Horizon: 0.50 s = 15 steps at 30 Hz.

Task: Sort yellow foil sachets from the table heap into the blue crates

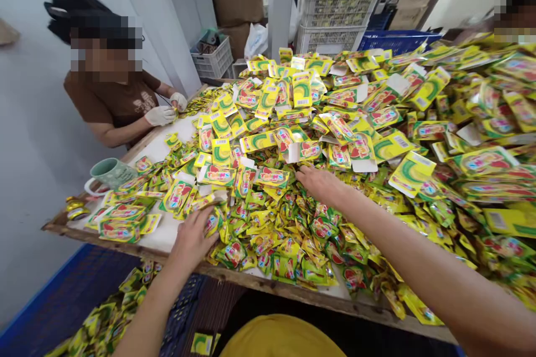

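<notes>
My left hand (193, 239) is at the near edge of the table, its fingers and thumb curled round a small yellow-green printed carton (214, 220). Further in, my right hand (317, 183) reaches into the heap with fingers stretched forward. Its fingertips touch the small wrapped packets (288, 228), just below a yellow carton with a white open flap (307, 150); nothing shows in its grip. Flattened and open cartons (268, 97) lie piled up behind both hands. Loose shiny packets cover the tabletop between and in front of my hands.
A green mug (111, 173) and a small yellow-labelled jar (76, 208) stand at the left corner. Across the table a co-worker in white gloves (161, 116) handles small items. A blue crate (100, 279) of packets sits below the wooden table edge (247, 284). Stacked white crates (335, 0) stand behind.
</notes>
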Tool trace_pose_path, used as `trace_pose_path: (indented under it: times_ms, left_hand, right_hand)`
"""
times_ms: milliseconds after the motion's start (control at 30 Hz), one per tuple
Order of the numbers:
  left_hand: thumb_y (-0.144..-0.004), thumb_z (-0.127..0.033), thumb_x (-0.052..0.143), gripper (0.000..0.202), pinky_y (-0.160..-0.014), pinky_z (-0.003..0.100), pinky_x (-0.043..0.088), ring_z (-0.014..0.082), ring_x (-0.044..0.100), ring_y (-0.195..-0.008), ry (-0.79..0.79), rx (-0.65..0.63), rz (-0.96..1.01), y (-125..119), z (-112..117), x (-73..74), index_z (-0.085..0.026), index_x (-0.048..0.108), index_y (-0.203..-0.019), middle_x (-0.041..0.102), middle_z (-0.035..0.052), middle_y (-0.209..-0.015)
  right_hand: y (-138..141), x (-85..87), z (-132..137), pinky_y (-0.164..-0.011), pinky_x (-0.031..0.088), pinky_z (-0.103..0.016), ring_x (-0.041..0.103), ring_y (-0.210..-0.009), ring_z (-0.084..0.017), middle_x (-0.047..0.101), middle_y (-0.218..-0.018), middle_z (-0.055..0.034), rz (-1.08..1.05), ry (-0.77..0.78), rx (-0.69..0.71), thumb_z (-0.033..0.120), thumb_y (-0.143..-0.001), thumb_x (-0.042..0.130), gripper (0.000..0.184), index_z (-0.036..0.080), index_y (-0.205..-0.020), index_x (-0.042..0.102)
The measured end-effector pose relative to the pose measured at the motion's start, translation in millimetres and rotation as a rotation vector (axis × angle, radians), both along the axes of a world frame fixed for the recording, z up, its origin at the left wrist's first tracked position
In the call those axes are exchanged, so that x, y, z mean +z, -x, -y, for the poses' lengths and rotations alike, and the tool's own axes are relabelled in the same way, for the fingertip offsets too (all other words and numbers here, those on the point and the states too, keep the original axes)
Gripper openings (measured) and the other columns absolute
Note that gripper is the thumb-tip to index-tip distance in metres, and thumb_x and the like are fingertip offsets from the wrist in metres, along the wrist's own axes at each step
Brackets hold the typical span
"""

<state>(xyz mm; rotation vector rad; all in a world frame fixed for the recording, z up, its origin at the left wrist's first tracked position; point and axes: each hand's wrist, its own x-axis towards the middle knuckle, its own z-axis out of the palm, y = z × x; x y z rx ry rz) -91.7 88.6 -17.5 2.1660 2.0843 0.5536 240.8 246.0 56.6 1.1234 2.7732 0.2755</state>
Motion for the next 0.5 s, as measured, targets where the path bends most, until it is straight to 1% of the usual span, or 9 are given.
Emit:
trace_pose_path:
  times_ms: [100, 133, 200, 267, 333, 367, 400, 467, 500]
  left_hand:
    - [-0.077, -0.037, 0.069, 0.065, -0.088, 0.039, 0.045, 0.0268, 0.055, -0.106, -0.048, -0.103, 0.087, -24.3, 6.9, 31.6, -0.024, 0.044, -0.135, 0.055, 0.0087, -0.113]
    - [-0.076, -0.037, 0.071, 0.066, -0.089, 0.040, 0.045, 0.0265, 0.054, -0.105, -0.027, -0.171, 0.086, -39.4, 6.7, 41.6, -0.026, 0.044, -0.135, 0.055, 0.0082, -0.113]
    - [-0.077, -0.029, 0.071, 0.063, -0.097, 0.046, 0.039, 0.0265, 0.053, -0.108, 0.027, -0.359, 0.050, -74.1, 0.2, 53.6, -0.028, 0.045, -0.135, 0.058, 0.0072, -0.114]
    - [-0.081, -0.015, 0.063, 0.060, -0.107, 0.056, 0.024, 0.0267, 0.049, -0.117, 0.033, -0.547, 0.000, -106.1, -11.2, 52.8, -0.029, 0.043, -0.136, 0.061, 0.0065, -0.118]
    - [-0.085, -0.005, 0.052, 0.061, -0.110, 0.062, 0.009, 0.0271, 0.042, -0.127, -0.016, -0.645, -0.018, -128.7, -20.9, 41.9, -0.030, 0.038, -0.139, 0.059, 0.0073, -0.127]
    - [-0.085, -0.003, 0.049, 0.063, -0.110, 0.063, 0.006, 0.0280, 0.037, -0.132, -0.054, -0.638, -0.012, -135.8, -23.4, 34.5, -0.031, 0.036, -0.140, 0.054, 0.0078, -0.134]
    - [-0.085, -0.003, 0.048, 0.064, -0.110, 0.063, 0.007, 0.0291, 0.032, -0.136, -0.094, -0.591, 0.012, -140.5, -24.0, 26.6, -0.032, 0.035, -0.141, 0.047, 0.0083, -0.142]
    - [-0.084, -0.006, 0.051, 0.063, -0.111, 0.059, 0.015, 0.0310, 0.025, -0.140, -0.190, -0.361, 0.145, -144.8, -20.1, 11.6, -0.029, 0.035, -0.142, 0.034, 0.0105, -0.150]
    - [-0.085, -0.010, 0.052, 0.061, -0.111, 0.055, 0.022, 0.0310, 0.026, -0.139, -0.227, -0.213, 0.254, -145.8, -16.5, 5.4, -0.026, 0.037, -0.141, 0.034, 0.0124, -0.149]
  right_hand:
    - [-11.1, 6.0, 7.0, -0.075, 0.049, -0.033, 0.058, -0.094, -0.027, 0.059, -0.096, -0.0133, -0.056, -0.025, -0.043, 0.008, -0.079, 0.061, 0.012, 0.012, -0.091, 0.063]
    - [-15.8, 7.5, 11.9, -0.079, 0.048, -0.036, 0.056, -0.097, -0.028, 0.059, -0.096, -0.0137, -0.136, -0.033, -0.063, 0.012, -0.079, 0.063, 0.008, 0.012, -0.087, 0.063]
    - [-24.7, 6.7, 27.8, -0.085, 0.046, -0.039, 0.054, -0.101, -0.029, 0.060, -0.098, -0.0131, -0.429, 0.017, -0.123, 0.021, -0.077, 0.069, 0.013, 0.014, -0.087, 0.062]
    - [-29.5, -2.1, 53.0, -0.086, 0.046, -0.038, 0.057, -0.100, -0.026, 0.062, -0.102, -0.0101, -0.804, 0.213, -0.199, 0.028, -0.077, 0.070, 0.020, 0.017, -0.092, 0.061]
    - [-27.9, -20.0, 83.7, -0.082, 0.048, -0.035, 0.060, -0.095, -0.022, 0.066, -0.102, -0.0054, -1.054, 0.515, -0.274, 0.030, -0.081, 0.065, 0.021, 0.020, -0.098, 0.058]
    - [-24.7, -31.7, 98.8, -0.082, 0.048, -0.035, 0.061, -0.093, -0.021, 0.067, -0.100, -0.0039, -1.120, 0.611, -0.311, 0.031, -0.081, 0.064, 0.019, 0.021, -0.096, 0.058]
    - [-20.5, -44.1, 112.6, -0.081, 0.047, -0.035, 0.061, -0.090, -0.021, 0.067, -0.095, -0.0028, -1.153, 0.652, -0.366, 0.030, -0.079, 0.065, 0.018, 0.021, -0.092, 0.057]
    - [-11.0, -68.2, 134.4, -0.079, 0.047, -0.035, 0.061, -0.085, -0.021, 0.067, -0.092, -0.0018, -1.222, 0.634, -0.518, 0.030, -0.077, 0.066, 0.018, 0.021, -0.090, 0.057]
    - [-6.8, -78.3, 142.2, -0.077, 0.046, -0.034, 0.061, -0.083, -0.021, 0.067, -0.090, -0.0012, -1.245, 0.615, -0.584, 0.030, -0.077, 0.066, 0.019, 0.021, -0.090, 0.057]
